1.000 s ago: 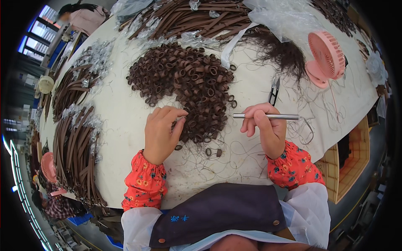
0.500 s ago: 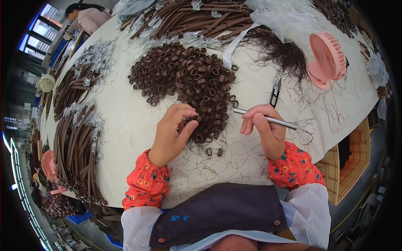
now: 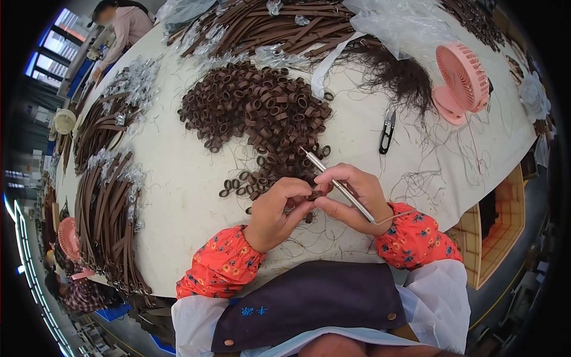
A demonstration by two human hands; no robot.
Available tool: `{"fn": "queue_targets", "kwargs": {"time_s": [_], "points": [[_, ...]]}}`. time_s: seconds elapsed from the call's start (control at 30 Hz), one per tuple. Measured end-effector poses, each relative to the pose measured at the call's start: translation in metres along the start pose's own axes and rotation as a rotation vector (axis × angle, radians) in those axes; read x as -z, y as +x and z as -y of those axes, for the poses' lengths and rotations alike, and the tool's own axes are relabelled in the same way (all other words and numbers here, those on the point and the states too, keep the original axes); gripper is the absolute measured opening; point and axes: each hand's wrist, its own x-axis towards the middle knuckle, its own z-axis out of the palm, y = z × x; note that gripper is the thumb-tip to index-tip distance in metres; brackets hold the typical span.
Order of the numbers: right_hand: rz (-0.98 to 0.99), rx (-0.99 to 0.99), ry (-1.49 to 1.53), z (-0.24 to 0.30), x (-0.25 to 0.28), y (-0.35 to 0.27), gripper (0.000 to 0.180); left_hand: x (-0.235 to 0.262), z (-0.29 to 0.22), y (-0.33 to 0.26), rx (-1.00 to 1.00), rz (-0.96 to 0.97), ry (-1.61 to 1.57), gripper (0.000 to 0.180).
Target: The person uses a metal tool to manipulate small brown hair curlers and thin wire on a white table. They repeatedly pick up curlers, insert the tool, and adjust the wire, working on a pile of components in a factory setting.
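My left hand (image 3: 278, 210) and my right hand (image 3: 351, 198) meet near the table's front edge, fingertips together on a small brown ring (image 3: 313, 195). Across my right hand lies a thin silver metal rod (image 3: 336, 183), its tip pointing up-left into the pile of brown rings (image 3: 259, 113) spread over the white table (image 3: 172, 196). A few loose rings (image 3: 237, 187) lie just left of my left hand. Thin thread strands trail over the cloth around both hands.
Black snips (image 3: 387, 130) lie right of the pile, beside a pink desk fan (image 3: 461, 80) and a tuft of dark fibre (image 3: 401, 77). Bundles of brown straps (image 3: 110, 208) line the left and far edges. Another person (image 3: 122, 24) sits at the far left.
My left hand has left the ring pile and come back toward me to join my right hand. The rod has tilted from level to pointing up-left.
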Motion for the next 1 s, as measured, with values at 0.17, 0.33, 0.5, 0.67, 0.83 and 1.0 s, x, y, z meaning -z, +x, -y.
{"fn": "queue_targets", "kwargs": {"time_s": [0.17, 0.33, 0.5, 0.67, 0.83, 1.0], "points": [[-0.018, 0.074, -0.135, 0.007, 0.005, 0.004, 0.032, -0.001, -0.010, 0.006, 0.247, 0.024, -0.328, 0.030], [-0.030, 0.113, -0.153, 0.009, 0.009, 0.006, 0.030, 0.012, -0.007, 0.004, 0.413, 0.099, -0.479, 0.015], [-0.029, 0.075, -0.122, 0.006, 0.007, 0.004, 0.031, 0.011, -0.006, 0.003, 0.460, 0.078, -0.450, 0.013], [-0.037, -0.004, -0.118, 0.005, 0.006, 0.004, 0.032, 0.002, -0.009, 0.006, 0.027, -0.060, 0.072, 0.024], [-0.001, -0.029, -0.104, 0.006, 0.005, 0.002, 0.032, 0.001, -0.003, 0.006, -0.146, -0.055, 0.319, 0.033], [-0.060, 0.018, -0.143, 0.003, -0.001, 0.002, 0.033, 0.002, 0.000, 0.003, -0.208, -0.055, 0.419, 0.025]]}}
